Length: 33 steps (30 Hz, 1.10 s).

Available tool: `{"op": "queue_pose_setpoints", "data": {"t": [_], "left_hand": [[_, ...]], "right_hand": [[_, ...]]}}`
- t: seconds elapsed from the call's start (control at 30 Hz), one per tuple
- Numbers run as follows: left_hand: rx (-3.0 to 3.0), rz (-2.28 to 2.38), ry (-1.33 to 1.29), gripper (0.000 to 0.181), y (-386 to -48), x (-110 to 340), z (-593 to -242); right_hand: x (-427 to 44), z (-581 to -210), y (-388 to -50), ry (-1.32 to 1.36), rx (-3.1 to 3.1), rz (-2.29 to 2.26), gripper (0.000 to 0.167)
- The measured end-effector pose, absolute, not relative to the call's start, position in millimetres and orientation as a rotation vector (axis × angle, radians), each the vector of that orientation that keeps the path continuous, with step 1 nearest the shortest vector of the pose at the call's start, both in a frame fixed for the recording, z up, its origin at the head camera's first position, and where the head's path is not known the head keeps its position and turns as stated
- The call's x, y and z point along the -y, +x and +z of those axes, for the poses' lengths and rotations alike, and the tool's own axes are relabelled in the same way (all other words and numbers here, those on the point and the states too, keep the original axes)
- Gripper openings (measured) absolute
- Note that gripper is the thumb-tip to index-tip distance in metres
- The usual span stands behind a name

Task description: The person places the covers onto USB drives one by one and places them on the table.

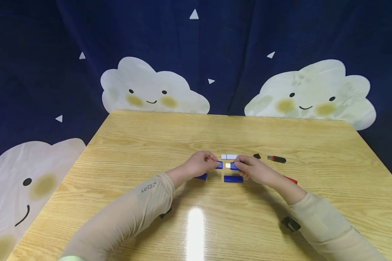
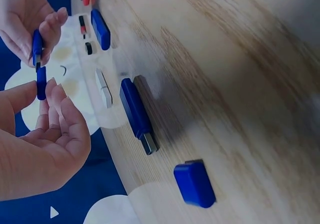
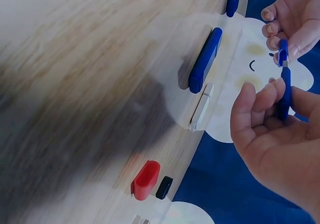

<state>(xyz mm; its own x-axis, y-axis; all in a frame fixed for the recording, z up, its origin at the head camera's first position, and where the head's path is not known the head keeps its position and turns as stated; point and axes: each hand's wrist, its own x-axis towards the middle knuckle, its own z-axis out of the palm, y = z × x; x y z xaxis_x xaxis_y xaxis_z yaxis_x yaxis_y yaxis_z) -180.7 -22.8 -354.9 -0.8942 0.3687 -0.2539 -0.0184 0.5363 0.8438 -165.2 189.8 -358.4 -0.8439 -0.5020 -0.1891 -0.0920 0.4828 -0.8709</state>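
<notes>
A blue stick [image 1: 233, 166], pinched in the right hand [image 1: 254, 169] above the table [image 1: 150, 145], pointed to nine o'clock, toward a blue cap [image 1: 220, 165] the left hand [image 1: 197, 165] pinched; a white stick [image 1: 228, 157] lay at twelve, another blue piece [image 1: 233, 179] at six.

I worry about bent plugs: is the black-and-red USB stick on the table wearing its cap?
No, the black-and-red USB stick shows its bare metal plug in the head view.

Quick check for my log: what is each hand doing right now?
Left hand: pinching a small blue cap.
Right hand: holding a blue USB stick, its plug facing the cap.
</notes>
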Motion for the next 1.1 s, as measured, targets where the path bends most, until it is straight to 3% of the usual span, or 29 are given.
{"op": "queue_pose_setpoints", "data": {"t": [1.1], "left_hand": [[-2.305, 1.381, 0.290, 0.021, -173.6, 14.8, -352.3]], "right_hand": [[-182.3, -356.2, -161.4, -0.515, -2.355, -1.260, 0.023]]}}
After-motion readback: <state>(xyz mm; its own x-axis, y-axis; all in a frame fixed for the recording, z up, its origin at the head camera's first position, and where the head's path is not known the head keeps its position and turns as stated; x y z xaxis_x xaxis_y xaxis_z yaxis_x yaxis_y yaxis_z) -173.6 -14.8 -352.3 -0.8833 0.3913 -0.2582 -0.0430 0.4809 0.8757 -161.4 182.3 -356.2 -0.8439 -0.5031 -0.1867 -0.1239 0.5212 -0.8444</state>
